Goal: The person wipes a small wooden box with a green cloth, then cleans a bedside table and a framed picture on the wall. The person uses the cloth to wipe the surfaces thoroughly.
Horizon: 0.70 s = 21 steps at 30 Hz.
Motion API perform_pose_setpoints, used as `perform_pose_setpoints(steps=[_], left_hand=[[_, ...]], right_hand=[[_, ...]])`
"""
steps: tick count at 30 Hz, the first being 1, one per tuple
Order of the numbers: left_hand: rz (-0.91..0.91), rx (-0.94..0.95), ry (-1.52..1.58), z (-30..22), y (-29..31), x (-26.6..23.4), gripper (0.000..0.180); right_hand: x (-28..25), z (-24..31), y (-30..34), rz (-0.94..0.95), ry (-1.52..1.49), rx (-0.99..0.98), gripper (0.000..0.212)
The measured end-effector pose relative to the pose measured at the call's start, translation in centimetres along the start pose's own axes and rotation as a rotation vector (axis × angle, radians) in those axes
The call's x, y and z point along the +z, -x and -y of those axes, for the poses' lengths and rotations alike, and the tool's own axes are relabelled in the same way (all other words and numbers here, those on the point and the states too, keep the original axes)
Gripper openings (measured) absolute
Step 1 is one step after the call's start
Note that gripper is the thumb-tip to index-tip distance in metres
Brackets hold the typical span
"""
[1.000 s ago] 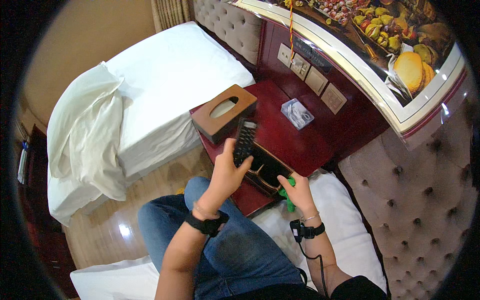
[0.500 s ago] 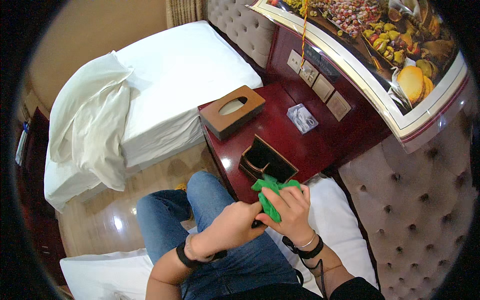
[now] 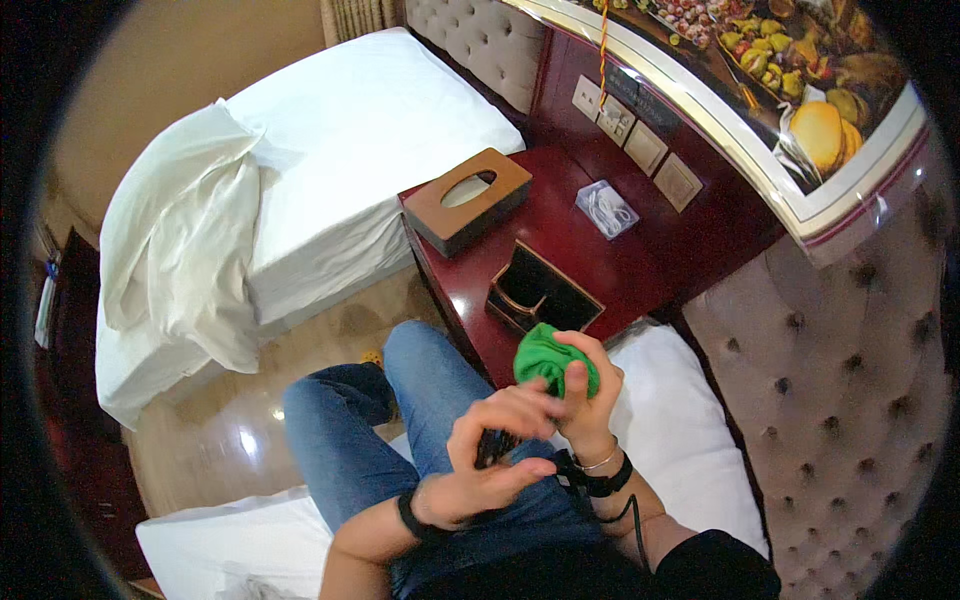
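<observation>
My right hand [image 3: 595, 400] is closed round a bunched green cloth [image 3: 553, 362], above the near edge of the nightstand. Lower and to its left, my left hand [image 3: 480, 465] curls round a slim black object [image 3: 495, 447] with small marks on its face. Fingers cover most of that object, so its kind is unclear. Slightly blurred, the left fingertips reach toward the cloth, and I cannot tell whether they touch it. Just beyond both hands stands an open black box [image 3: 545, 290] with gold-coloured edges and compartments.
On the dark red nightstand [image 3: 455, 290] are a brown tissue box [image 3: 440, 215] and a clear box of white cable [image 3: 606, 210]. A white bed [image 3: 350, 110] with a rumpled sheet [image 3: 190, 250] lies to the left. A framed picture [image 3: 800, 190] overhangs the right side.
My hands have drawn apart, the left moving down with the black object, which shows more now. The green cloth has been gathered into a tighter bunch in my right hand. The view has shifted slightly.
</observation>
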State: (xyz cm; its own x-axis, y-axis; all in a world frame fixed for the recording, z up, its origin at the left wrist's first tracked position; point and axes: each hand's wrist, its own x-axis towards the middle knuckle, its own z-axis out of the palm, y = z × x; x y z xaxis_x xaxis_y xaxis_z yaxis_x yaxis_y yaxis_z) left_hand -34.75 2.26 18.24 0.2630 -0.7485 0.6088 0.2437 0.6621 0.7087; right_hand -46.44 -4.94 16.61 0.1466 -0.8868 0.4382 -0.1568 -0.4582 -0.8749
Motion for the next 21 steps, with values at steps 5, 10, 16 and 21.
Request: perform_pose_setpoints(steps=[5, 10, 16, 21], left_hand=[[-0.201, 0.013, 0.176, -2.0, -1.9, 1.4, 0.046], [-0.053, 0.151, 0.322, -3.4, -6.1, -2.7, 0.059], [-0.211, 0.114, -0.195, 2.6, -13.5, -6.2, 0.050], [-0.047, -0.078, -0.170, 10.4, -15.2, -4.3, 0.040]], right_hand=[[0.5, 0.9, 0.3, -0.024, -0.030, -0.123, 0.048], [-3.1, -3.0, -0.5, -0.196, 0.003, -0.042, 0.041], [-6.9, -4.2, -0.1, -0.300, -0.035, 0.041, 0.042], [-7.6, -4.1, -1.3, -0.180, 0.105, 0.068, 0.030]])
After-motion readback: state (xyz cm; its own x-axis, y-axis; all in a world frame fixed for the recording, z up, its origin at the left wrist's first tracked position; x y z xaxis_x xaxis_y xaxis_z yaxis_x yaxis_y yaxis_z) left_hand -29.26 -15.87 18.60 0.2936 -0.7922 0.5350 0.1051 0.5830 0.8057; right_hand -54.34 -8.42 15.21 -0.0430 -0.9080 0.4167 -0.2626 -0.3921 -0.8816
